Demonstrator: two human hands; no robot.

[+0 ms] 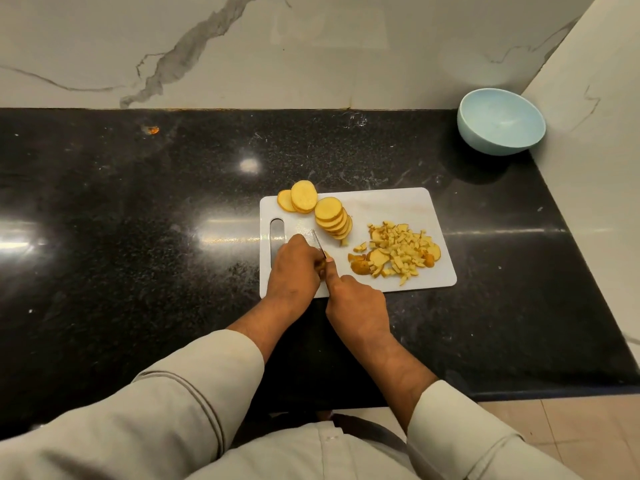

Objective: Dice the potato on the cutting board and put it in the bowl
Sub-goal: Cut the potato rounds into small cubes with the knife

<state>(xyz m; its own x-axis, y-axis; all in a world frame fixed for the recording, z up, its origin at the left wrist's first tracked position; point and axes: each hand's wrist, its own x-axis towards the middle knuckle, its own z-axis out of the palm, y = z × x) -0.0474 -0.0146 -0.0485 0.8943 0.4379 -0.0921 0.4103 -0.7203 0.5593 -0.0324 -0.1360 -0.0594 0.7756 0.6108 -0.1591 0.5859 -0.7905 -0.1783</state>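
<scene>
Head view takes in a pale marble-veined wall (242, 46) running behind a polished black speckled stone counter (138, 202), with a second pale wall closing the right side and beige floor tiles (571, 427) showing past the counter's front right corner. Near the counter's front edge lies a white rectangular plastic cutting board (398, 202) with a slot handle at its left end. A pale blue round bowl (501, 121) sits in the counter's back right corner, well apart from the board and with nothing in it that I can see. On the board, a fanned row of round yellow potato slices (332, 218) runs from the back left corner toward the middle, and a heap of small diced potato pieces (398, 252) with some skin-edged scraps lies toward the right end. At the board's front edge the left hand (294, 268) curls down over a piece it pins, mostly hidden beneath it, while the right hand (356, 301) grips the handle of a small steel-bladed knife (317, 242), forefinger stretched along its spine. Dicing looks to be mid-way: many slices are uncut and none has reached the bowl. The next cut calls for fingertips tucked clear of the blade, since the two hands are touching.
</scene>
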